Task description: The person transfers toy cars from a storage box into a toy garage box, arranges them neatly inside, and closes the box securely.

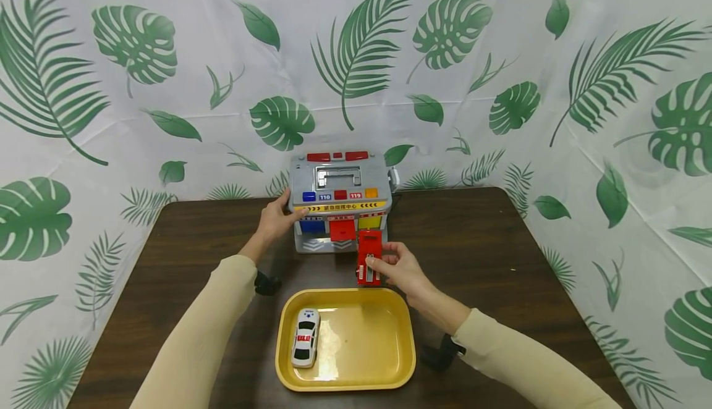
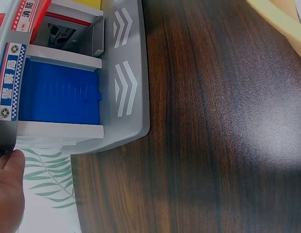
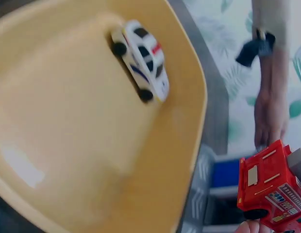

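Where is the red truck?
In the head view, the red truck is just right of centre, held in the person's right hand, between the gray toy station and the yellow tray.

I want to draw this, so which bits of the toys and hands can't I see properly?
Behind the ridged blue plastic door: left wrist view; hidden by the door.
Boxy red plastic toy truck: right wrist view; cut off by the right edge.
Right hand: right wrist view; mostly cut off by the bottom edge.
White plastic toy car: head view; red roof lettering too small to read.
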{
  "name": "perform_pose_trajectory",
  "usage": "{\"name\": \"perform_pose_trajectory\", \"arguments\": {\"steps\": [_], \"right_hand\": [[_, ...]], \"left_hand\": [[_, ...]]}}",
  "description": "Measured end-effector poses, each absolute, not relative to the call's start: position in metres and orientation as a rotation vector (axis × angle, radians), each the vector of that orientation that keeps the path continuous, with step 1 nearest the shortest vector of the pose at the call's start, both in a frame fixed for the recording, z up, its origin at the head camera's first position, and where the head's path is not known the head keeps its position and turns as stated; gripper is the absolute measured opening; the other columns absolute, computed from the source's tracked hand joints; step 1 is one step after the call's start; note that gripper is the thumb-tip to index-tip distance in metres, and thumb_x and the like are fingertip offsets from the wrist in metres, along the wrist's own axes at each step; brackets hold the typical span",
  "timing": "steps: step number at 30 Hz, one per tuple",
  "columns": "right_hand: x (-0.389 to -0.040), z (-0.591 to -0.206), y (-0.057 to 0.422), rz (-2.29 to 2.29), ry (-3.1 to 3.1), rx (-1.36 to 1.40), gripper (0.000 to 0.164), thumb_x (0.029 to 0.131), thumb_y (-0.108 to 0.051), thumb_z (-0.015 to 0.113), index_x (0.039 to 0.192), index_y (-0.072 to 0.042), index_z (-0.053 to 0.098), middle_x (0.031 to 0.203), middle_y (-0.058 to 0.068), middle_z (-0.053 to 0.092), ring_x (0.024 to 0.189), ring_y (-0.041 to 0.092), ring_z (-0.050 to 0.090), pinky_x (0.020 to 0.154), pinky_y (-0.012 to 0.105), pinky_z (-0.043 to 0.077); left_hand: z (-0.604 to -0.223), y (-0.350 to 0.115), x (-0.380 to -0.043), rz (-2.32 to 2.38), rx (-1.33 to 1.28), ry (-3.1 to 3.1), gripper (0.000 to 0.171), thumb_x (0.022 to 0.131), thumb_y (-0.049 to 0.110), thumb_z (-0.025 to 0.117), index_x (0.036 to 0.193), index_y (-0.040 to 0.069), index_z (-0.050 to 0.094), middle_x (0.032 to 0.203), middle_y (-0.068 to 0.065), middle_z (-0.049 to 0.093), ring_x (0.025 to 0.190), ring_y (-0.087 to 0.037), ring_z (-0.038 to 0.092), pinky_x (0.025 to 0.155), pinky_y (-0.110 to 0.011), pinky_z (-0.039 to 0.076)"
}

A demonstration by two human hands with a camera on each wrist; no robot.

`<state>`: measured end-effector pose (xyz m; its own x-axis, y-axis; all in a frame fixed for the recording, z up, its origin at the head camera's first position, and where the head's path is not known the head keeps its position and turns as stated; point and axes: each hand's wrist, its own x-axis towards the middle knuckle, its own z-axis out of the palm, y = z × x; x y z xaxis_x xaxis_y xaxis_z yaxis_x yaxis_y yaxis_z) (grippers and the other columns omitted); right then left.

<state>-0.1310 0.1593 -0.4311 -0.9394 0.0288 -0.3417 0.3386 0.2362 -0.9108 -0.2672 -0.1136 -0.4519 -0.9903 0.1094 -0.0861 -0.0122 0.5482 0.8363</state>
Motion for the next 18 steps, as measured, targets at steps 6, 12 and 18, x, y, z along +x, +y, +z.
{"name": "perform_pose_trajectory", "arguments": {"steps": [6,12,18], "right_hand": [[-0.148,-0.436,0.171,-1.803,2.264,0.371,0.054,0.085,-0.026,0.07,0.127,-0.004,0.044,0.106,0.015,0.057,0.094,0.025,0.056,0.081,0.043,0.05],[-0.159,-0.445,0.174,-1.814,2.206,0.414,0.056,0.086,-0.026,0.069,0.129,-0.003,0.042,0.111,0.019,0.055,0.104,0.031,0.057,0.089,0.052,0.049],[-0.167,-0.453,0.173,-1.829,2.168,0.43,0.058,0.086,-0.027,0.07,0.129,-0.002,0.042,0.113,0.02,0.056,0.1,0.03,0.06,0.079,0.049,0.054]], "left_hand": [[-0.452,-0.114,-0.267,1.442,0.08,2.632,0.083,0.09,0.031,0.064,0.15,0.007,0.014,0.144,-0.017,0.041,0.123,-0.025,0.049,0.102,-0.042,0.041],[-0.453,-0.115,-0.267,1.458,0.075,2.626,0.083,0.09,0.032,0.064,0.151,0.008,0.014,0.145,-0.016,0.041,0.126,-0.026,0.048,0.103,-0.042,0.04],[-0.454,-0.115,-0.268,1.451,0.09,2.636,0.083,0.09,0.031,0.064,0.15,0.006,0.014,0.143,-0.018,0.043,0.125,-0.027,0.048,0.102,-0.042,0.041]]}}
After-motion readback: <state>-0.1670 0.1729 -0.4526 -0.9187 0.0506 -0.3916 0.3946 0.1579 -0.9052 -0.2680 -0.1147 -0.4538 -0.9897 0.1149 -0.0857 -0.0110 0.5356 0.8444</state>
